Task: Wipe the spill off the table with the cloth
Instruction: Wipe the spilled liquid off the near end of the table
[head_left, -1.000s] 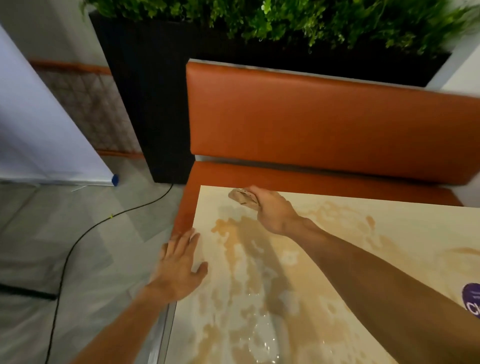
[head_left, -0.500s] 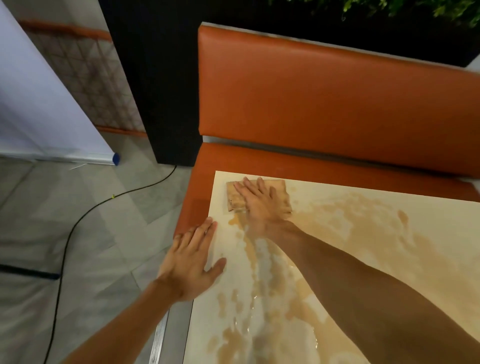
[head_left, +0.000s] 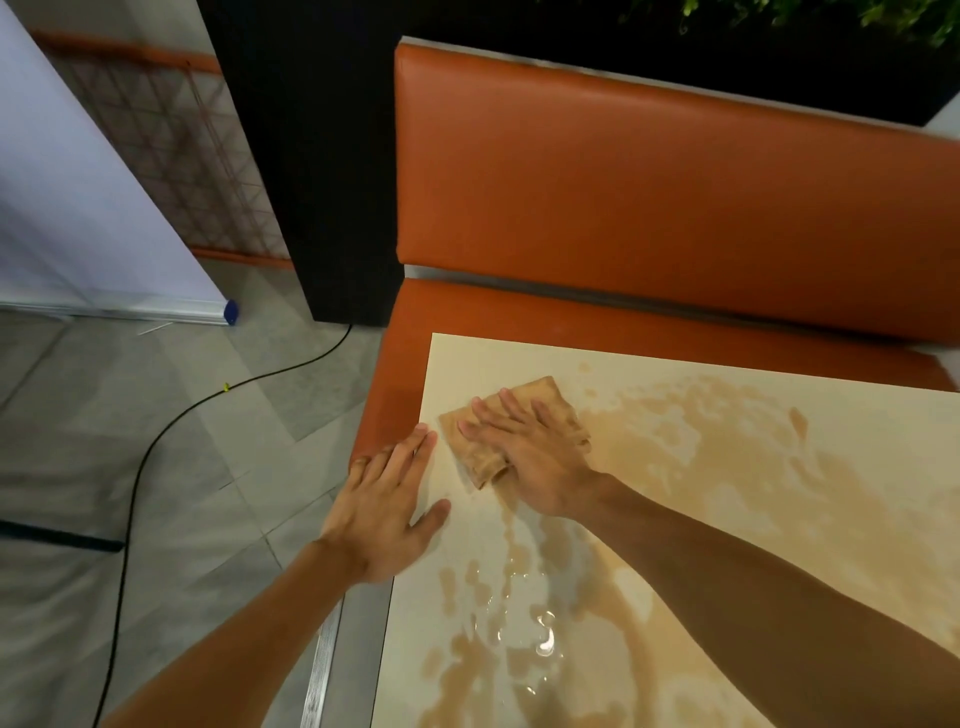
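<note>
Right hand (head_left: 530, 457) pressed flat on the cloth (head_left: 545, 397) near the table's (head_left: 519, 358) far left corner.

Fingers were spread & flat on top of the tan, wet cloth, not pinching it. Left hand (head_left: 387, 506) lay flat w/ fingers close together on the table's left edge, just beside the cloth, not touching it. The brown spill (head_left: 727, 457) spread over most of the table to the right & toward the person, shiny in spots. An orange bench (head_left: 649, 182) stood behind the table, a black cable (head_left: 156, 441) lay on the floor.

head view | worn high, facing forward-down | close over table (head_left: 779, 395) corner | single view
</note>
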